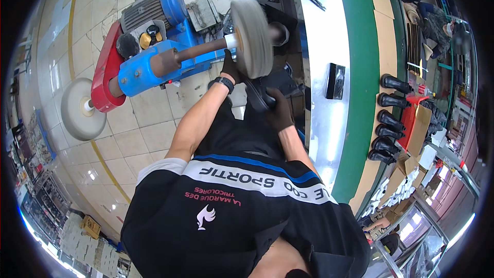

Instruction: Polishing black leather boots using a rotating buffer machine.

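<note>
Both dark-gloved hands, the right hand (280, 113) and the left hand (230, 67), keep a tight grip on a shiny black shoe (259, 95), pressing it up against the fuzzy grey round buffing wheel (252, 36) that sticks out of the big blue and red floor machine (141, 67).

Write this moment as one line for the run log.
left hand: holds black shoe | right hand: holds it too | shoe against buffing wheel | blue motor behind

Black gloves on both hands (280, 113), black wristband, black shirt with blue-white stripe, short sleeves.
</note>
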`<state>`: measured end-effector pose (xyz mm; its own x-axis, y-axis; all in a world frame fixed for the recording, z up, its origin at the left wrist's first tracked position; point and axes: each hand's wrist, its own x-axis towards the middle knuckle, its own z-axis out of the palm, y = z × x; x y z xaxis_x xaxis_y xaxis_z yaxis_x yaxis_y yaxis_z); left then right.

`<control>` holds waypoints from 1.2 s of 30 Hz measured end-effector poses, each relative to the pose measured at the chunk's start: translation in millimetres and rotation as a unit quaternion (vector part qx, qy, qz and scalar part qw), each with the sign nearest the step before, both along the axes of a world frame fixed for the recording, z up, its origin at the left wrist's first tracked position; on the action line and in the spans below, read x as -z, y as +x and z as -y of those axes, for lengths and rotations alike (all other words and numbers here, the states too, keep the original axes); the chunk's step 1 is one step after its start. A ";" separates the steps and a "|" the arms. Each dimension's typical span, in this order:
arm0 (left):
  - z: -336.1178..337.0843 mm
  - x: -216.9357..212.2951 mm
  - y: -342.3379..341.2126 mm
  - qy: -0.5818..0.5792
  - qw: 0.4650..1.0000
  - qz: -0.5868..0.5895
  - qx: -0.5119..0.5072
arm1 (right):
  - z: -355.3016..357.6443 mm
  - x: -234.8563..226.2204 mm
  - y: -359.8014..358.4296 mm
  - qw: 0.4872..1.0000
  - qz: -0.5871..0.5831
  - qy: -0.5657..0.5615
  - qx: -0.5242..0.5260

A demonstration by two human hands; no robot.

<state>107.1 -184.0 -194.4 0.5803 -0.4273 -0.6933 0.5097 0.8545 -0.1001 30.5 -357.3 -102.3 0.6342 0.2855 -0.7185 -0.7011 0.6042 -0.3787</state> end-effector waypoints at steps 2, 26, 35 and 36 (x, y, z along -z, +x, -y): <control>0.9 -6.3 1.1 0.028 1.000 0.002 0.011 | -1.8 -6.0 1.6 0.990 -0.120 0.051 0.056; 28.4 -36.5 -61.2 -0.150 0.977 0.129 -0.079 | -31.2 -82.2 51.1 0.395 0.419 -0.565 -0.591; 17.1 -52.8 -57.6 -0.187 0.976 0.071 -0.081 | 37.9 -94.4 -5.0 0.896 0.125 -0.337 -0.262; 20.2 -49.1 -53.3 -0.184 0.977 0.071 -0.079 | 39.8 -83.7 -8.3 0.897 0.125 -0.334 -0.261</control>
